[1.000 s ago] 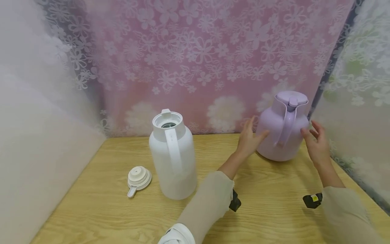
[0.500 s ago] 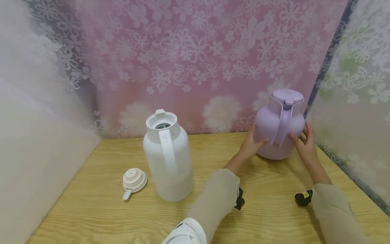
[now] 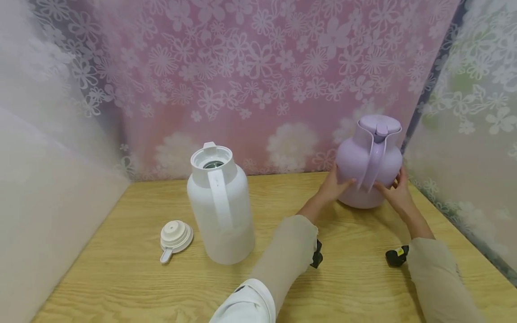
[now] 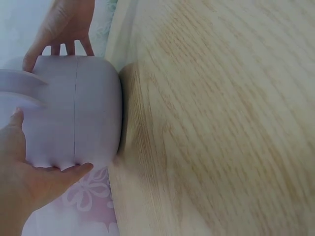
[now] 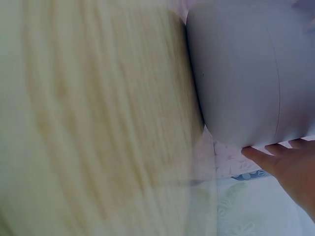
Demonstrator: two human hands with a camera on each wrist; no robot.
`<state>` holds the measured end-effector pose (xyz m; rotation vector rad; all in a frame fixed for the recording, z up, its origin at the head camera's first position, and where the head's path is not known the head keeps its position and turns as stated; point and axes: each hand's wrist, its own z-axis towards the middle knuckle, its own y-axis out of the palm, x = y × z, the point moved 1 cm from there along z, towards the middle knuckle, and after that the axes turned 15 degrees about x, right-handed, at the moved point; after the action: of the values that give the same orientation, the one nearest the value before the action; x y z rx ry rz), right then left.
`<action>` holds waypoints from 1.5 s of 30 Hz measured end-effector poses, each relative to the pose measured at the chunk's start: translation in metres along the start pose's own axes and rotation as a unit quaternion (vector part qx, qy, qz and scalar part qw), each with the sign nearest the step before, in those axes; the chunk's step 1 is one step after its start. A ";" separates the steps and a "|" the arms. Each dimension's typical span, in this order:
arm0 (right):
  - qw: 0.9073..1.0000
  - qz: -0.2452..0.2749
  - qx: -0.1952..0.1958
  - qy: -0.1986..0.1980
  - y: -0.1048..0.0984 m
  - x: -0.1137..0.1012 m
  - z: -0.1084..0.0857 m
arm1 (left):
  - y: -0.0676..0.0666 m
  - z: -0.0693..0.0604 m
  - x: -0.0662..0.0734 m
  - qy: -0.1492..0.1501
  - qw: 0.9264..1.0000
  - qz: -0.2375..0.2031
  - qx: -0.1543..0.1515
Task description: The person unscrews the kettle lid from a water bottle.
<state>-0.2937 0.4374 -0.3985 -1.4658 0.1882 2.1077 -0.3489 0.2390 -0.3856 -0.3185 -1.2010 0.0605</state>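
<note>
Two hands on a lilac jug (image 3: 361,163). The left hand (image 3: 332,188) and the right hand (image 3: 399,194) grip the vessel from opposite sides, each thumb laid on the near face beside the handle (image 3: 376,160) and the other fingers set round the flank. The jug stands between the two palms, base down at a wooden tabletop (image 3: 355,287); whether it bears fully on the wood cannot be told. Its lid (image 3: 379,124) is seated above and between the hands. Well to the left of the left hand, and nearer the person, a white jug (image 3: 220,211) stands upright, its mouth uncovered and its handle turned toward the person. Farther left from the hands, just beside the white jug, lies a pale stopper (image 3: 175,235), its tab pointing nearward. Beige sleeves (image 3: 288,251) cover both forearms; a small black device (image 3: 397,256) shows at the right sleeve's cuff, nearer the person than the right hand. Beyond both hands hangs a pink floral cloth (image 3: 242,76).
</note>
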 end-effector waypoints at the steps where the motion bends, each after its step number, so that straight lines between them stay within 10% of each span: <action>1: 1.000 0.000 -0.004 -0.001 0.000 0.000 0.000 | 0.001 0.001 0.000 -0.006 1.000 0.001 0.000; 22: 0.999 -0.028 0.009 0.019 -0.001 0.001 0.000 | 0.013 -0.002 -0.004 -0.073 0.991 -0.101 0.053; 45: 0.999 -0.031 0.027 -0.016 -0.006 -0.010 -0.007 | 0.008 -0.019 0.012 -0.032 0.996 -0.016 0.080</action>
<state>-0.2823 0.4360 -0.3906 -1.3892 0.1831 2.0581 -0.3258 0.2448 -0.3830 -0.1583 -1.2555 0.1392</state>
